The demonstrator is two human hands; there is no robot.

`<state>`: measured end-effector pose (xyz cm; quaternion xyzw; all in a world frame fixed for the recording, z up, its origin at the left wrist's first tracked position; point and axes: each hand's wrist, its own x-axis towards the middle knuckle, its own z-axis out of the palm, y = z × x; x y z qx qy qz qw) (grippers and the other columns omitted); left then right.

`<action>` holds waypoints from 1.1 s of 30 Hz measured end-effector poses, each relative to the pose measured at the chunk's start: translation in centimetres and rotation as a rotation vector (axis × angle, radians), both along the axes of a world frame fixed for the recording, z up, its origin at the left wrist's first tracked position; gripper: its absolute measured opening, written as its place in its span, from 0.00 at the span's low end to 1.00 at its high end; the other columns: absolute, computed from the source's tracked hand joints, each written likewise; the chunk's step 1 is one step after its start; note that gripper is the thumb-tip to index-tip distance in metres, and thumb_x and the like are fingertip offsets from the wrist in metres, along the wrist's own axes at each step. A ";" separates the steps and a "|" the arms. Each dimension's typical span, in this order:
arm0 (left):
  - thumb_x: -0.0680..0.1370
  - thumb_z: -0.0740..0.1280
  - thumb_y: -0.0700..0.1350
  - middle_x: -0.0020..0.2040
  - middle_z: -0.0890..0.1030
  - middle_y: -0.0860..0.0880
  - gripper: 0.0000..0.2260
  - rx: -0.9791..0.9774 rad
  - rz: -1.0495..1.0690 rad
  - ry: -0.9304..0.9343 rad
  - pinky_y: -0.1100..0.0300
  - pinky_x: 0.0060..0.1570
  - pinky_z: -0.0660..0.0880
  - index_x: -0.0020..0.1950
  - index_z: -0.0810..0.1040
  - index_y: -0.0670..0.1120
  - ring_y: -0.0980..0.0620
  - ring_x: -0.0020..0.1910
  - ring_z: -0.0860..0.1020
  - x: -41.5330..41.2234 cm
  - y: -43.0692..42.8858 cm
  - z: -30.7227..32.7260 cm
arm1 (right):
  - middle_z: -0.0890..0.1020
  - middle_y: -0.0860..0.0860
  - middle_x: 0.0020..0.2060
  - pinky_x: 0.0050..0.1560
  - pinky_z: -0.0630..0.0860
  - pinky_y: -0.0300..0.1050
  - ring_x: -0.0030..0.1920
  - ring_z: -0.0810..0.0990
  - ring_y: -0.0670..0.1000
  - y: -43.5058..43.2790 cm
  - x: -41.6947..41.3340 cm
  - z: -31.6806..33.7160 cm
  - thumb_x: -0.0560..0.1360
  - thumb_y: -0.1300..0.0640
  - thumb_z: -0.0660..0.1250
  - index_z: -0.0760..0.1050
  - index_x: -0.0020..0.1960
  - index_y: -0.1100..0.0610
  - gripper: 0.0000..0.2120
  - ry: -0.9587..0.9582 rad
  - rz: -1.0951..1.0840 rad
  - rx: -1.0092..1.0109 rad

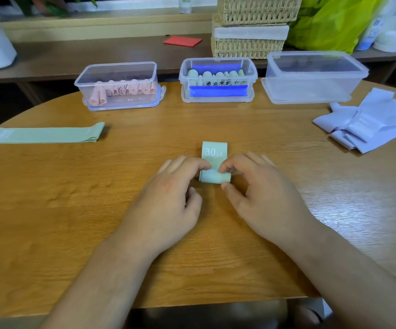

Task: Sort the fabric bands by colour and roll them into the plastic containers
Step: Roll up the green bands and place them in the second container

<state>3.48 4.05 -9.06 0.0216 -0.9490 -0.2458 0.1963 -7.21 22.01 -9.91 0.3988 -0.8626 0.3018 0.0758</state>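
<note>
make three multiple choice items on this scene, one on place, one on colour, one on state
1. The flat green band lies on which part of the table?
A) left
B) centre
C) right

2. What colour are the rolls in the left box?
A) blue
B) white
C) pink

3. The 30 LB band gripped by the left hand and right hand is:
A) fully flat
B) partly rolled
C) knotted

Answers:
1 A: it lies stretched out near the table's left edge.
2 C: pink rolls show through the clear wall.
3 B: its near end is rolled under the fingers, while the printed end lies flat.
</note>
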 end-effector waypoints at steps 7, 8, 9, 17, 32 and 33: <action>0.73 0.67 0.32 0.54 0.77 0.58 0.17 0.002 -0.047 0.056 0.56 0.59 0.72 0.56 0.79 0.51 0.53 0.56 0.75 0.3 0.0 0.4 | 0.79 0.39 0.43 0.50 0.75 0.49 0.49 0.75 0.45 0.7 1.4 0.5 0.74 0.47 0.67 0.76 0.50 0.44 0.06 -0.055 0.072 -0.055; 0.73 0.66 0.33 0.53 0.77 0.58 0.15 -0.004 -0.064 0.055 0.54 0.58 0.73 0.53 0.79 0.51 0.52 0.55 0.75 0.4 0.0 0.4 | 0.79 0.40 0.43 0.50 0.76 0.51 0.49 0.75 0.45 0.7 1.6 0.6 0.74 0.46 0.66 0.75 0.50 0.44 0.06 -0.055 0.078 -0.039; 0.73 0.65 0.34 0.53 0.78 0.57 0.14 -0.010 -0.079 0.055 0.54 0.56 0.73 0.51 0.79 0.51 0.52 0.54 0.75 0.3 0.0 0.4 | 0.79 0.40 0.43 0.50 0.76 0.52 0.49 0.75 0.46 0.6 1.6 0.6 0.74 0.45 0.65 0.75 0.50 0.44 0.06 -0.054 0.081 -0.025; 0.73 0.63 0.38 0.53 0.78 0.59 0.14 -0.012 -0.082 0.027 0.52 0.56 0.74 0.52 0.80 0.54 0.51 0.53 0.76 0.0 -0.1 0.2 | 0.75 0.41 0.45 0.52 0.76 0.54 0.50 0.73 0.47 0.3 1.6 0.2 0.75 0.45 0.65 0.76 0.51 0.45 0.08 0.026 0.014 0.016; 0.74 0.66 0.32 0.63 0.76 0.59 0.23 0.040 -0.016 0.027 0.58 0.64 0.71 0.64 0.80 0.54 0.54 0.62 0.74 0.0 -0.5 -0.1 | 0.78 0.39 0.53 0.56 0.76 0.54 0.55 0.74 0.48 0.5 1.2 0.0 0.78 0.49 0.66 0.77 0.60 0.44 0.11 0.108 0.001 0.039; 0.74 0.66 0.33 0.63 0.76 0.60 0.22 0.038 -0.023 0.022 0.57 0.63 0.72 0.62 0.80 0.54 0.54 0.61 0.74 0.0 -0.4 -0.1 | 0.78 0.39 0.53 0.56 0.76 0.54 0.56 0.74 0.47 0.4 1.2 0.0 0.78 0.48 0.66 0.77 0.60 0.44 0.11 0.112 -0.006 0.047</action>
